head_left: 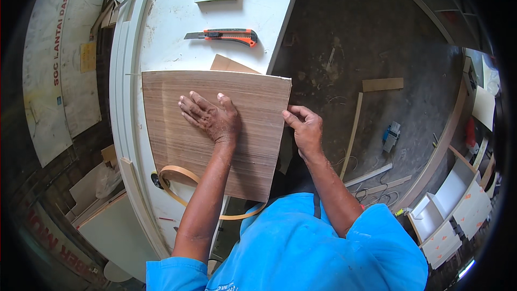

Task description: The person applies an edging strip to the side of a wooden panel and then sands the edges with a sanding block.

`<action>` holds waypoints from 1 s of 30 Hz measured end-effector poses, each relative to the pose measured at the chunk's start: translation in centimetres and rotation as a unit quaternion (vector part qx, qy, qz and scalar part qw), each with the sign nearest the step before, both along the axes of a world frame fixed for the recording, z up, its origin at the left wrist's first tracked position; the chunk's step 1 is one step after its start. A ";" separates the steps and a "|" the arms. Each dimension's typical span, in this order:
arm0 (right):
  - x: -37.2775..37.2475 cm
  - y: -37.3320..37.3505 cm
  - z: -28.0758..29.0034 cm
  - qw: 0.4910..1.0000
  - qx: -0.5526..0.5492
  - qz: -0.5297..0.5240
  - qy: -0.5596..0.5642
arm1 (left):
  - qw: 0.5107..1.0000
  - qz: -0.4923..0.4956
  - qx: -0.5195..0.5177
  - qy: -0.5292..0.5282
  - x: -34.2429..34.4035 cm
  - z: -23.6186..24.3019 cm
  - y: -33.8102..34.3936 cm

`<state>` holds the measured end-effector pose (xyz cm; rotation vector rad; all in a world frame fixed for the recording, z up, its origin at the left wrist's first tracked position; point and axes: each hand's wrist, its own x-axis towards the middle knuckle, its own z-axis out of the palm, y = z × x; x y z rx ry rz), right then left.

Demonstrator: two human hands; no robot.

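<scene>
White worktop (177, 21) fills the upper middle, dusty workshop floor (366, 37) to its right. Left hand (212, 116) lies flat on a wood-veneer sheet (177, 134), fingers (189, 109) spread apart and pressing down. Right hand (306, 126) pinches the sheet's right edge, fingers together on it. Beyond the left fingers lies an orange utility knife (226, 36); below the wrist curls an edge-banding strip (180, 172).

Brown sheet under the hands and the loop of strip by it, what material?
Sheet: likely wood-grain laminate or veneer; fine parallel streaks, matte, thin edge. Strip: looks like flexible tan edge banding, since it curls in a loop. Left hand lies flat on the sheet; right hand grips its edge.
</scene>
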<state>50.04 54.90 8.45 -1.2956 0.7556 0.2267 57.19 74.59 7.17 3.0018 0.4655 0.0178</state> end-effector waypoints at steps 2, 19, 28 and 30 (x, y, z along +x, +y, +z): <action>0.2 0.0 0.2 1.000 -0.007 0.004 -0.001 | 1.000 -0.005 0.004 -0.005 0.1 -0.2 0.0; 2.6 3.3 1.5 0.967 -0.219 0.119 -0.053 | 1.000 -0.017 0.014 -0.001 0.0 -0.5 0.4; 7.0 0.9 -1.0 0.947 -0.267 0.128 -0.124 | 1.000 -0.026 0.010 -0.009 0.0 -0.3 0.2; 7.7 0.0 -0.4 0.968 -0.188 0.091 -0.139 | 0.998 -0.019 -0.013 -0.059 0.1 -0.3 0.0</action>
